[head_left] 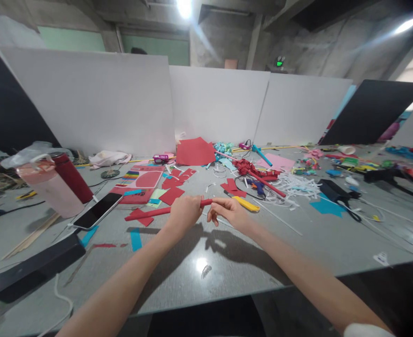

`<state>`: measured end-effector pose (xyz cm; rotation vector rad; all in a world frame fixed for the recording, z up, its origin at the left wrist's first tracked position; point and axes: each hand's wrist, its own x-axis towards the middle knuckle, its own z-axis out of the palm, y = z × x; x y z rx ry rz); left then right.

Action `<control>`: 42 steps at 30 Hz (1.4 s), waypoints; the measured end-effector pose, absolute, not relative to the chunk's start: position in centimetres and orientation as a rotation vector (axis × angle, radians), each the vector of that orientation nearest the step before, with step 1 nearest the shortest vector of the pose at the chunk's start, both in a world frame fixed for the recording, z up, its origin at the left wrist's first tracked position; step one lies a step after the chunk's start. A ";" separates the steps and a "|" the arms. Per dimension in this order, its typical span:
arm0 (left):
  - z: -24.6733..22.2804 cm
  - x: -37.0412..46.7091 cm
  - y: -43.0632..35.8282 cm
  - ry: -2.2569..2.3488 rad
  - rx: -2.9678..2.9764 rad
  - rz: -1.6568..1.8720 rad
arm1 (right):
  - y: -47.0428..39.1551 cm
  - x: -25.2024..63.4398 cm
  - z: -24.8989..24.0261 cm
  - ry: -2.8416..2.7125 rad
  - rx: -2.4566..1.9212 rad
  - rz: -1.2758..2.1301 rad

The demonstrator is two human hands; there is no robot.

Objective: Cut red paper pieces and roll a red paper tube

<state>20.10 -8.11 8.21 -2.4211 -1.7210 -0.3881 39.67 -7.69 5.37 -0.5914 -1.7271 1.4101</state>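
My left hand (187,210) is closed around a thin red stick (150,213), which looks wrapped in red paper and slants slightly upward to the right. At the stick's right end, the curled fingers of my right hand (232,214) pinch its tip. Both hands are above the grey table, casting shadows on it. Just beyond my right hand lies a yellow utility knife (246,204). Scraps of red paper (172,196) are spread behind my left hand, and one lies under the stick's left part.
To the left stand a pink bottle (54,187) and a dark red bottle (73,178), with a phone (99,210) and a black power strip (40,267) nearer. Shredded white paper (299,186), a glue gun (258,188) and red paper sheet (195,151) lie farther back. White panels (220,103) border the table.
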 end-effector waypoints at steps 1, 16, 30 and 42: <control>8.2 20.1 -8.1 -1.716 -2.454 -0.395 | -7.9 39.8 5.3 -1.779 -0.609 1.312; 8.6 20.1 -8.7 -1.435 -2.872 -0.353 | -7.7 42.3 5.2 -2.264 -0.362 0.384; 8.1 20.3 -8.3 -1.510 -2.460 -0.414 | -8.5 40.8 6.4 -2.125 -0.648 0.581; 7.5 20.7 -7.9 -1.635 -2.517 -0.400 | -7.9 40.6 5.9 -1.884 -0.730 0.454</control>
